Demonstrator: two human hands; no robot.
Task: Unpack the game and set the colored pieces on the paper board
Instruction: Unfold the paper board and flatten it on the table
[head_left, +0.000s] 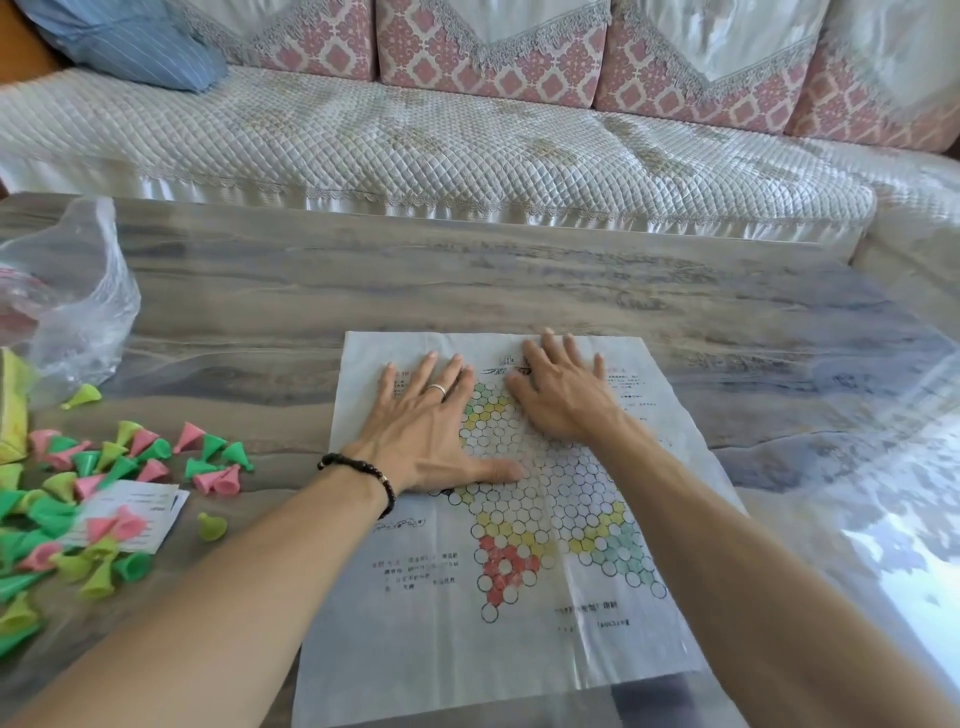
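While both hands lie flat on the paper board (519, 525), smoothing it onto the table (519, 280), no piece is on it yet. Left hand (434, 423): grip wide, fingers straight and spread, pressing the sheet's upper-left part. Right hand (563, 392): grip also wide, palm down, just beside the left one, near the board's far edge. Neither holds anything.

Board's long axis runs away from the person, its star of circles roughly centred w/ the red point nearest the body.

Key relation: the colored pieces (98, 493) (pink, green, yellow cones) lie scattered on the table to the left of the board, well apart from the right hand and nearer the left. So the left hand looks the likelier one to reach over, sideways across its own edge of the sheet. A small printed leaflet (130, 512) sits among the cones; an emptied plastic bag (78, 291) lies further back-left.

Judgement: unpacking looks done, flattening in hand, placing still to start.
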